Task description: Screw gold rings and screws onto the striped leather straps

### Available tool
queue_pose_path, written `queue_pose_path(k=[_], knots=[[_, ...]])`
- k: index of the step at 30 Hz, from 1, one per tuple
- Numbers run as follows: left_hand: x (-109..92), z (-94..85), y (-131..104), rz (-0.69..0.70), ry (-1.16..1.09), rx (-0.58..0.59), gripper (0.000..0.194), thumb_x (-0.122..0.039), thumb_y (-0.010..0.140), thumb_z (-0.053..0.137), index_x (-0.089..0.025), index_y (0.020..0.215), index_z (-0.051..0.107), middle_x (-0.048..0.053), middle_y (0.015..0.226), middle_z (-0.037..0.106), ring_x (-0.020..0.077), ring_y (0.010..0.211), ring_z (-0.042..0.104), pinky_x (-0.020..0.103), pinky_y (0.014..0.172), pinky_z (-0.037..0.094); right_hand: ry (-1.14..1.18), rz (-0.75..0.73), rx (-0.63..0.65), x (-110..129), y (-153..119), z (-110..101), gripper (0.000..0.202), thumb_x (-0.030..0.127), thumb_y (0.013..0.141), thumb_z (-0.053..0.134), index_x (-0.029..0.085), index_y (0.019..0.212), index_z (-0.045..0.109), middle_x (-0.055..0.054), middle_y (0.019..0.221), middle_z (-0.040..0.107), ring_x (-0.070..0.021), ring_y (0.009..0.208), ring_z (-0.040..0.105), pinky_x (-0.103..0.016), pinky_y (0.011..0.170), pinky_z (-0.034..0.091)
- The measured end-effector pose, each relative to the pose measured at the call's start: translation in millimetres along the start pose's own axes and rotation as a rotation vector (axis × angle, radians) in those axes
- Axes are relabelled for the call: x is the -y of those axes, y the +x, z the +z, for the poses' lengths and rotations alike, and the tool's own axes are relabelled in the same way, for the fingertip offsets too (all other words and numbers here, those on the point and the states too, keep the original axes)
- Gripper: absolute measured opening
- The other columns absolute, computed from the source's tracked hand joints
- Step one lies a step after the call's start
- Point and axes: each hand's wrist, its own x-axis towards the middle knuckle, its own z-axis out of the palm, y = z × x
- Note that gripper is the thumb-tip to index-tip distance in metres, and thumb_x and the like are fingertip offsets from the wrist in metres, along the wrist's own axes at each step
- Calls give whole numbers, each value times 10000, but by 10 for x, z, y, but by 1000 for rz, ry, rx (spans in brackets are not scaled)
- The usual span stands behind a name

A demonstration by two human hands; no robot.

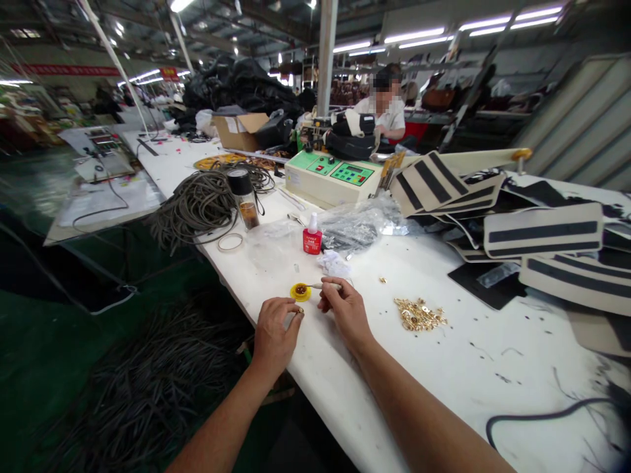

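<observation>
My left hand (275, 334) pinches a small gold metal piece (300, 310) at the near edge of the white table (434, 368). My right hand (345, 309) holds a thin stick (323, 286) whose tip reaches into a small yellow cap (300, 291) with dark liquid in it. A pile of several gold metal pieces (419, 314) lies to the right of my right hand. A small red bottle with a white nozzle (312, 235) stands behind the cap.
A jar with a black lid (245, 197) stands by a heap of dark cord (197, 203). A green-topped machine (332, 177) sits further back, striped fabric panels (542, 230) at the right. A person sits behind the machine. More cord lies on the floor (142, 387).
</observation>
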Motion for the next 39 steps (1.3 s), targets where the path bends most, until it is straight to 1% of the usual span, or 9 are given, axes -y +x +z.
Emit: queue_pose_path(k=[2,4,8,10,13,18,25,29,39], knots=[[-59,1,-17,-15,-37,-33,63,-187,926,684,-225,959,721,53,997,757,254,1047,653,431,968,550,142,49,-25,38,-21,-13,396,467,842,765,171,1094,692,14,749,648,-146,584,623,-289,582,496],[-119,19,-42,-36,-70,-55,49,-213,927,690,-234,950,728,38,955,760,245,1010,667,406,939,550,244,83,-20,77,-67,-38,375,438,821,794,169,1061,693,24,741,637,-132,563,605,-273,555,470],[-215,86,-110,-84,-86,-57,48,-247,930,699,-237,937,746,30,949,769,231,962,696,391,926,534,318,123,2,145,-247,-151,328,438,836,806,171,992,697,34,730,609,-111,549,573,-249,526,433],[-239,119,-145,-95,-54,-45,53,-259,933,707,-237,934,755,25,931,773,226,919,700,397,911,519,277,108,5,170,-352,-218,310,461,870,781,179,960,689,34,731,606,-110,552,569,-253,531,436],[-240,152,-184,-103,-23,-46,62,-285,933,723,-236,937,761,21,917,780,223,887,700,403,903,503,133,48,2,187,-463,-283,304,495,929,715,194,940,672,31,716,612,-121,568,579,-269,572,468],[-214,171,-209,-102,-40,-72,75,-302,938,721,-241,947,765,18,934,795,217,900,710,389,910,506,-51,21,-7,145,-493,-284,332,544,972,635,213,949,635,33,671,615,-138,563,585,-285,594,496],[-214,178,-209,-75,-6,-87,64,-293,932,732,-242,933,770,15,926,800,208,875,709,377,894,505,-121,-18,-15,134,-489,-256,320,534,981,610,218,933,608,40,643,609,-135,546,585,-270,579,503],[-209,175,-214,-64,2,-85,54,-286,928,740,-242,940,768,13,926,798,208,889,710,376,901,502,-168,-34,-9,169,-500,-236,301,514,991,595,218,940,610,46,603,604,-132,532,577,-258,567,492],[-215,169,-214,-43,10,-85,35,-267,927,747,-236,935,762,13,922,798,206,882,705,373,897,495,-224,-44,-15,172,-486,-234,290,498,990,593,214,934,620,43,592,619,-131,529,584,-254,568,499]])
